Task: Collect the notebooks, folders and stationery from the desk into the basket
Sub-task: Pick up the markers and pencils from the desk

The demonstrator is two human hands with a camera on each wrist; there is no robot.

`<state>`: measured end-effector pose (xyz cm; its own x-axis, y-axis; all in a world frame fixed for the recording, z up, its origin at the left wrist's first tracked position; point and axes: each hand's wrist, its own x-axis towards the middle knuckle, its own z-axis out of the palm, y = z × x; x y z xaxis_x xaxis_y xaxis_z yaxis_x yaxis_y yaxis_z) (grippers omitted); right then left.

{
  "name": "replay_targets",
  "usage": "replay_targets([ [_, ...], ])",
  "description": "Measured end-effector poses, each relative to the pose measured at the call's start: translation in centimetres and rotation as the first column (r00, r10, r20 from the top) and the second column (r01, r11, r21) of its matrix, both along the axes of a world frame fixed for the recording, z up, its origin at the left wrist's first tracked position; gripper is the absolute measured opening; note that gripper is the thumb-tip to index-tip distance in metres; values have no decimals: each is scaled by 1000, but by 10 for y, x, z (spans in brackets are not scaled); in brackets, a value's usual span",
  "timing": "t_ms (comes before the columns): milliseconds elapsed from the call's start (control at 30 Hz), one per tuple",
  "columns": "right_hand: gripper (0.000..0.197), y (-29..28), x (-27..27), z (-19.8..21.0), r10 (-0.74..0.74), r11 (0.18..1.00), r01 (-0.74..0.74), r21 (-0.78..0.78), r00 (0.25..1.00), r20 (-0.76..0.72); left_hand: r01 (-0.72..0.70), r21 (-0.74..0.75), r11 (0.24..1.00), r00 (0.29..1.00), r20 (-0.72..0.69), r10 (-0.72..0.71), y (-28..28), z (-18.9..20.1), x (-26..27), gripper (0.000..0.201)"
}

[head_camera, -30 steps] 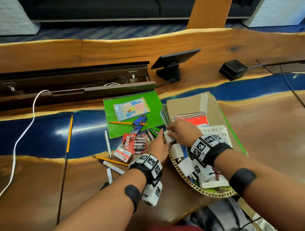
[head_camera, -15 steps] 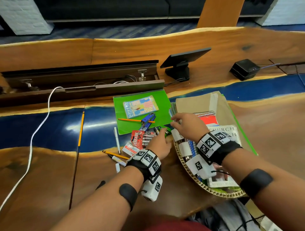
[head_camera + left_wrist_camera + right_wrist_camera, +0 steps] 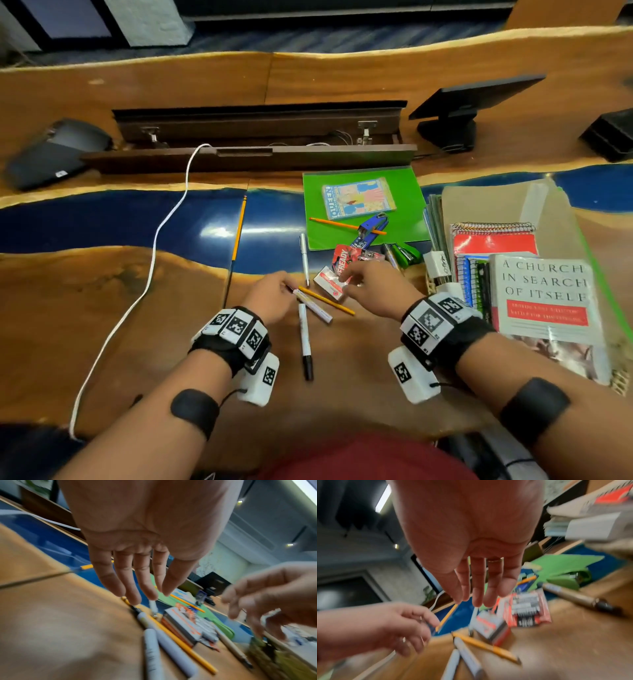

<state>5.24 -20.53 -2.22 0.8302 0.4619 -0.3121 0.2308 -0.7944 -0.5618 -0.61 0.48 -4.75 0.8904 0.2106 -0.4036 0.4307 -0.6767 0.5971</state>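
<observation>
The right hand (image 3: 371, 291) is coming out of the basket (image 3: 620, 380), swinging left across the desk and now hovering, fingers straight, over the small white-and-red box (image 3: 327, 284) beside the battery pack (image 3: 346, 258). The left hand (image 3: 270, 296) is sliding left too, away from the basket's edge, its fingertips (image 3: 135, 599) reaching down onto the tip of the white marker (image 3: 313, 305) where it crosses the yellow pencil (image 3: 330, 302). The view is swinging left, pushing the basket toward the right edge.
</observation>
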Motion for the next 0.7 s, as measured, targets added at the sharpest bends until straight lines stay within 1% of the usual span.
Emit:
replay_targets([
  [100, 21, 13, -8, -25, 125, 970, -131, -204, 991, -39, -65, 17, 998, 998, -7, 65, 19, -5, -13, 18],
  [167, 23, 19, -10, -37, 167, 948, -170, -268, 985, -31, -114, 51, 992, 993, -22, 115, 31, -9, -23, 18],
  [300, 28, 28, -11, -47, 208, 935, -198, -294, 978, 0, -187, 149, 971, 977, -72, 199, 55, -22, -44, 16],
  [433, 32, 38, -12, -51, 221, 928, -208, -311, 975, 8, -178, 231, 957, 965, -148, 215, 67, -37, -62, 18],
  [567, 34, 44, -16, -54, 245, 913, -226, -340, 969, 15, -180, 233, 956, 951, -205, 229, 69, -48, -72, 21],
  [700, 31, 44, -18, -56, 260, 905, -238, -352, 965, 17, -192, 227, 955, 948, -209, 240, 68, -51, -75, 24],
])
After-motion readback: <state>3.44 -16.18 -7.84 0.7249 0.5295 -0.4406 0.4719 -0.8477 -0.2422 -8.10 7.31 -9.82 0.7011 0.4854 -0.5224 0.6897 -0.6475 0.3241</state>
